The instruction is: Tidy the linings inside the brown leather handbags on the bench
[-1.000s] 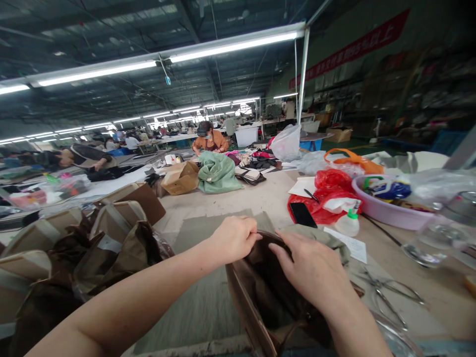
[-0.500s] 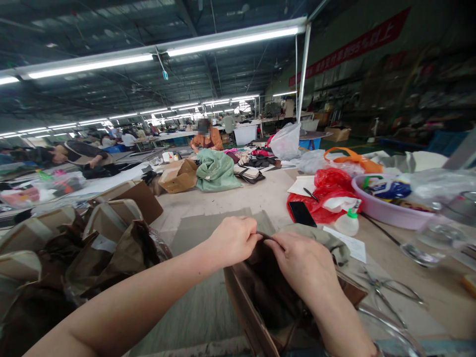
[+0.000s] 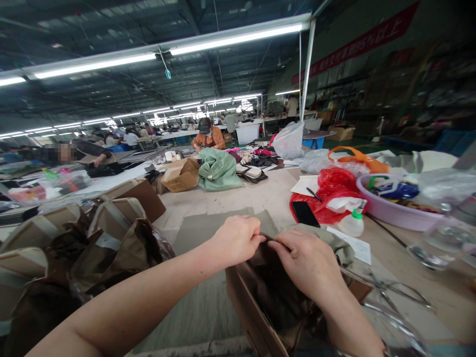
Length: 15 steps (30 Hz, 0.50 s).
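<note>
A brown bag (image 3: 247, 302) with a dark fabric lining stands at the front of the table, its mouth facing up toward me. My left hand (image 3: 238, 239) pinches the far rim of the bag, fingers closed over the edge. Close beside it, my right hand (image 3: 308, 258) grips the same rim with the thumb on the inner side. A short stretch of dark edge shows between the two hands. The right forearm covers part of the bag's opening. Olive-grey fabric (image 3: 344, 248) lies behind my right hand.
Several brown bags (image 3: 115, 218) stand at left. Scissors (image 3: 405, 292), a black phone (image 3: 305, 213), a small bottle (image 3: 352, 224) and a pink basin (image 3: 394, 220) are at right. Farther back sit a cardboard box (image 3: 181, 174) and a green sack (image 3: 219, 171). A person in orange (image 3: 213, 140) works beyond.
The view has shifted slightly, so the scene sits a little farther right. Both hands keep their hold on the bag's rim with hardly any movement.
</note>
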Each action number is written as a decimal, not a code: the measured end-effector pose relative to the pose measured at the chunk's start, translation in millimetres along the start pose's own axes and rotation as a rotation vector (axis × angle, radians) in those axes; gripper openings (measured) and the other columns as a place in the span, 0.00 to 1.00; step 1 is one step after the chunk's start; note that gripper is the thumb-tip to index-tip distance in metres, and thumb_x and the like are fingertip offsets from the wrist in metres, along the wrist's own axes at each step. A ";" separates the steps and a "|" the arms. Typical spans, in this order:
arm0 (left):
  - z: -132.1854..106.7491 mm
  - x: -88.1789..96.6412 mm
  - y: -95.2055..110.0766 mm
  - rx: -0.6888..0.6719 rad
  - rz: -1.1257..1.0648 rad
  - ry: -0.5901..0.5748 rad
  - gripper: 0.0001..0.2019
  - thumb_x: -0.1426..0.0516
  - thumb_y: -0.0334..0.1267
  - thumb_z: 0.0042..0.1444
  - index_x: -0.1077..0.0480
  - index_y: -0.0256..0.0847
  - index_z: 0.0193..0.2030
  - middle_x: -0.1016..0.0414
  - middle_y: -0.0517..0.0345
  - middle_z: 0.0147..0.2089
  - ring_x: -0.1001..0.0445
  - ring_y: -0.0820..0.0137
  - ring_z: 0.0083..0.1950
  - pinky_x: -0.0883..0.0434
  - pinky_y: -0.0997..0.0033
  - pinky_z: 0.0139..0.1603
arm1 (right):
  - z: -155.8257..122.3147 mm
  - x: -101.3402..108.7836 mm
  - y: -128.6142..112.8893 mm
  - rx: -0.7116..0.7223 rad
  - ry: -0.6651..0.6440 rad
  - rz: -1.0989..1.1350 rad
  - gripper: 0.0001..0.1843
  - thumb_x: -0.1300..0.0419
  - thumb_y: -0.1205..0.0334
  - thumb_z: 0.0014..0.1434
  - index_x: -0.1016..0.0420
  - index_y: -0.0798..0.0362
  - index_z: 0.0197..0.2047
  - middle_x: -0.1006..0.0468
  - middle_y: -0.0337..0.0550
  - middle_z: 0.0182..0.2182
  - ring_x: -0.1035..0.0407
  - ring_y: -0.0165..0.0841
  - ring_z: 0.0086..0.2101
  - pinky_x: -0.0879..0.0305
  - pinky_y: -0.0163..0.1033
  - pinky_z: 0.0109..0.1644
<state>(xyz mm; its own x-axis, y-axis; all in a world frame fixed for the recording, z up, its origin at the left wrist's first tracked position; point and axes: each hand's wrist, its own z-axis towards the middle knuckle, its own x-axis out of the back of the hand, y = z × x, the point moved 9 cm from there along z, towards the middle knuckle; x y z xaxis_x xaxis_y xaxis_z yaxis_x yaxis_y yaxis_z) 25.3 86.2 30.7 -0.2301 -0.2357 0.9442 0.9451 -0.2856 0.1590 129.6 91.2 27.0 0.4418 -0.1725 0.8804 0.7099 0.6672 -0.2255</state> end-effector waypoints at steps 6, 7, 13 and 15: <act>1.8 -0.3 -2.7 0.037 -0.027 -0.023 0.10 0.44 0.40 0.50 0.37 0.39 0.23 0.32 0.61 0.25 0.37 0.75 0.25 0.46 0.75 0.24 | 0.0 -3.0 6.8 -0.022 -0.021 0.007 0.14 0.49 0.56 0.58 0.30 0.50 0.24 0.27 0.37 0.24 0.35 0.30 0.28 0.48 0.35 0.31; 1.7 -0.1 -2.4 0.036 -0.030 -0.026 0.10 0.44 0.40 0.50 0.37 0.39 0.23 0.32 0.62 0.25 0.37 0.75 0.25 0.47 0.75 0.24 | 0.4 -3.2 6.7 -0.016 -0.024 0.015 0.14 0.49 0.56 0.58 0.30 0.50 0.24 0.27 0.36 0.24 0.35 0.29 0.28 0.48 0.34 0.31; 0.9 -0.5 -1.6 0.034 -0.014 -0.018 0.08 0.45 0.39 0.50 0.37 0.39 0.24 0.31 0.62 0.26 0.36 0.74 0.26 0.45 0.75 0.25 | 3.0 -5.9 5.6 0.015 -0.020 0.012 0.16 0.50 0.57 0.58 0.29 0.50 0.24 0.26 0.38 0.24 0.34 0.31 0.29 0.46 0.34 0.31; 0.6 -1.3 -2.2 0.038 0.002 -0.019 0.07 0.45 0.38 0.50 0.36 0.39 0.24 0.31 0.60 0.27 0.35 0.73 0.27 0.43 0.75 0.26 | 2.2 -4.9 3.2 0.051 0.000 0.017 0.16 0.51 0.55 0.59 0.27 0.49 0.27 0.25 0.40 0.26 0.32 0.32 0.31 0.43 0.35 0.34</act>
<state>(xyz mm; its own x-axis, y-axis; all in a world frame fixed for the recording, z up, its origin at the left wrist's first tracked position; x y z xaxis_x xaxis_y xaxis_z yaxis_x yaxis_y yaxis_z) 23.6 87.7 29.3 -0.2239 -0.2183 0.9498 0.9537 -0.2500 0.1674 128.5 95.8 22.9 0.4532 -0.1610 0.8768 0.6738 0.7058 -0.2187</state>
